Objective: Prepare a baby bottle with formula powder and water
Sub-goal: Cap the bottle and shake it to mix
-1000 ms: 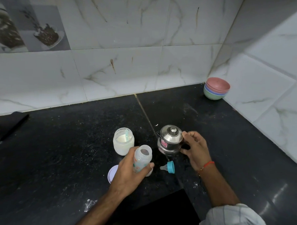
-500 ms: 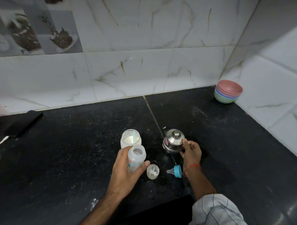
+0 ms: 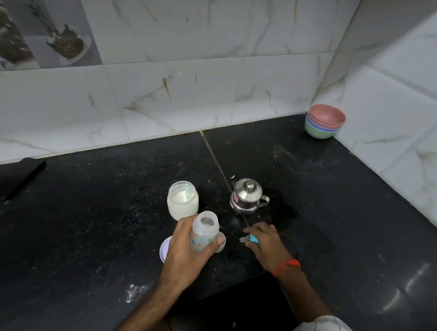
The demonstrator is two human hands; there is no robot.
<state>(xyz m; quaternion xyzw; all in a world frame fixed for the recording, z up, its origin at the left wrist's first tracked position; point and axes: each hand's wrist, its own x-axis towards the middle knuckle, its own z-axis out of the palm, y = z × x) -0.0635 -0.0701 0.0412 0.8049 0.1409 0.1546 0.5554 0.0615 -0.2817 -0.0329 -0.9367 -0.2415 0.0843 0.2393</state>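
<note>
Two bare hands work low in the frame's centre: the left hand (image 3: 183,254) grasps an uncapped clear plastic baby bottle (image 3: 204,231), tilted, while the right hand (image 3: 267,246) closes over a teal-ringed silicone nipple (image 3: 249,239) on the black stone counter (image 3: 84,222). Above them stand an open jar of white formula powder (image 3: 183,200) and a small lidded steel pot (image 3: 247,196).

Home kitchen corner; black stone counter (image 3: 84,222); marble-tiled walls (image 3: 178,96); stacked bowls (image 3: 324,125)

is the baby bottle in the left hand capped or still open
Open. The baby bottle in the left hand shows a bare round mouth with no nipple on it; the blue-ringed nipple lies on the counter under the right hand.
</note>
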